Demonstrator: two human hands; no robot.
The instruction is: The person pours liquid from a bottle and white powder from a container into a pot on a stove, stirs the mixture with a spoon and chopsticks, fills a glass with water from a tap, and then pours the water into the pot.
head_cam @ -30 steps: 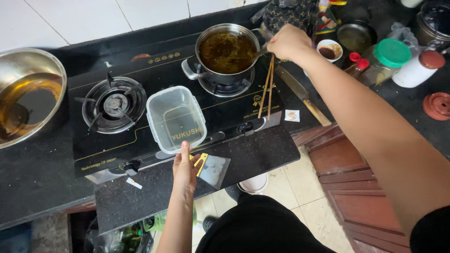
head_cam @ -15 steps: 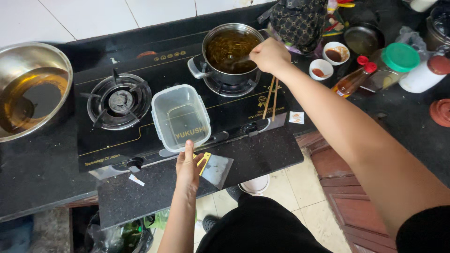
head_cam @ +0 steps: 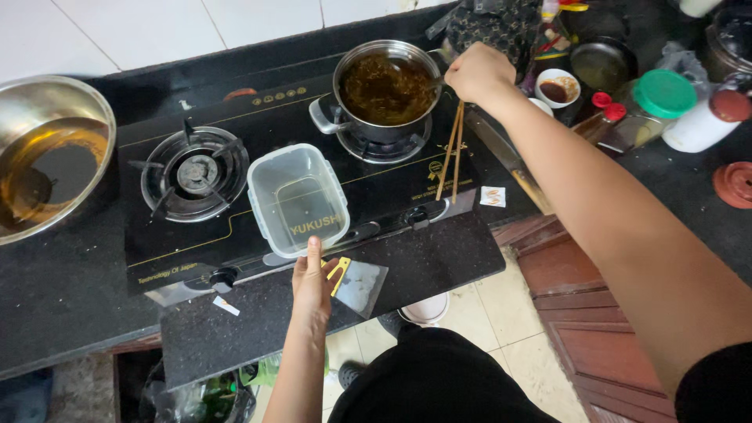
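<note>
Your right hand [head_cam: 479,72] is gripping a utensil handle at the steel pot of dark broth [head_cam: 385,88]; your left hand [head_cam: 312,283], open-fingered, is touching the clear plastic container [head_cam: 298,200] just ahead of it, left of the pot.

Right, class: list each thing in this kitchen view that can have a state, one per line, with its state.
Pot: on the right burner, full of dark food.
Plastic container: lid off, empty, on the stove.
Left burner: bare, no flame visible.
Metal bowl: holds brownish liquid.
Chopsticks: lying on the stove.
Left hand: touching the container's near edge.
Right hand: closed at the pot's rim.
</note>
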